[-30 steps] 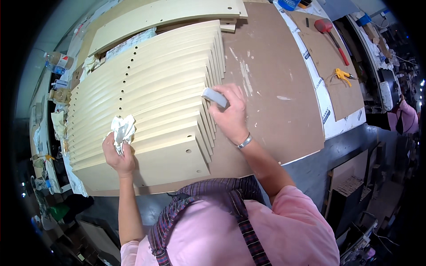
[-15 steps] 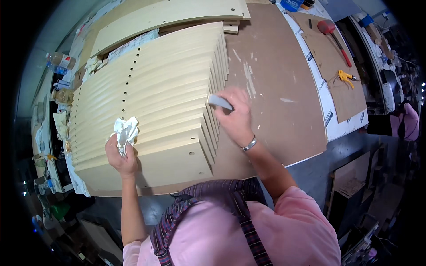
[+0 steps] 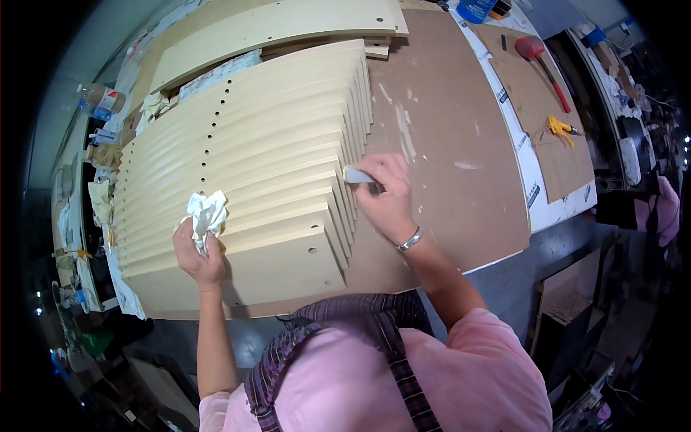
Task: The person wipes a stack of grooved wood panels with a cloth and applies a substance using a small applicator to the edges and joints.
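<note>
A row of overlapping pale wooden boards [image 3: 288,155] with small dark holes lies across the table, their right ends stepped one behind another. My left hand [image 3: 200,255] is closed around a crumpled white cloth [image 3: 207,211], over the nearer boards. At the right ends of the boards, my right hand [image 3: 389,194] grips a small flat grey piece [image 3: 358,175] between thumb and fingers. The grey piece is at a board's end corner; whether it is a scraper or a sanding pad I cannot tell. A metal band [image 3: 410,239] circles my right wrist.
More pale boards [image 3: 288,27] lie at the back of the brown-covered table [image 3: 461,209]. On the right are a red mallet [image 3: 530,49], a yellow air blow gun [image 3: 560,129] and a blue container [image 3: 473,9]. A plastic bottle [image 3: 99,99] stands at the far left.
My right hand, with the grey piece, has come slightly nearer along the board ends, and the piece has tilted differently. My left hand keeps its hold on the cloth, almost unmoved.
</note>
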A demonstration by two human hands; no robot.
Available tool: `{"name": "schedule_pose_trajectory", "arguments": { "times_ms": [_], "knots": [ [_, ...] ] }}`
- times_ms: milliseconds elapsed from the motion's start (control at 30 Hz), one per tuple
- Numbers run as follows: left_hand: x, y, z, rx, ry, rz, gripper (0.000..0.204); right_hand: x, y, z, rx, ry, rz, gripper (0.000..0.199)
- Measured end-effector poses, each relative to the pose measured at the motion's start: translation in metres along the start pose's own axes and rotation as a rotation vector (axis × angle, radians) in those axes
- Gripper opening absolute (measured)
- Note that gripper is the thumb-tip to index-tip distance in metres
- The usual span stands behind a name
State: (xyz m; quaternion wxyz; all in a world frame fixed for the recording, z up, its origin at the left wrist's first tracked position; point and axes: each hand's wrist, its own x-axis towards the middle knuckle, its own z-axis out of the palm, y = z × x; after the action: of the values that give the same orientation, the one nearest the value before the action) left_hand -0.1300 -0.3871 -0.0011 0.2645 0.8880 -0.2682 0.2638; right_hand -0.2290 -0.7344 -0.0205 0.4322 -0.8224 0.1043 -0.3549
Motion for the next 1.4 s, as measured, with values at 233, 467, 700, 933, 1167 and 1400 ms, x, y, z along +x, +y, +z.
{"name": "schedule_pose_trajectory", "arguments": {
  "times_ms": [233, 467, 700, 933, 1167, 1400],
  "knots": [
    [-0.002, -0.002, 0.001, -0.001, -0.011, -0.013, 0.037, 0.021, -0.006, -0.001, -0.025, -0.032, -0.144, 0.031],
    [-0.002, -0.001, 0.002, -0.017, -0.013, -0.023, 0.038, 0.008, -0.002, -0.001, 0.044, 0.006, -0.027, 0.030],
    [0.000, -0.001, 0.000, 0.001, -0.007, -0.004, 0.038, 0.006, 0.002, 0.000, 0.043, -0.045, -0.018, 0.032],
    [-0.001, 0.000, 0.002, -0.045, 0.015, -0.044, 0.038, 0.016, -0.008, 0.000, -0.014, 0.007, -0.053, 0.031],
    [0.001, 0.004, 0.003, -0.039, 0.024, -0.035, 0.038, 0.009, -0.008, 0.002, -0.049, 0.052, -0.014, 0.032],
    [-0.001, 0.003, 0.002, -0.047, 0.021, -0.043, 0.037, 0.005, -0.011, -0.003, -0.025, 0.067, -0.050, 0.034]
  ]
}}
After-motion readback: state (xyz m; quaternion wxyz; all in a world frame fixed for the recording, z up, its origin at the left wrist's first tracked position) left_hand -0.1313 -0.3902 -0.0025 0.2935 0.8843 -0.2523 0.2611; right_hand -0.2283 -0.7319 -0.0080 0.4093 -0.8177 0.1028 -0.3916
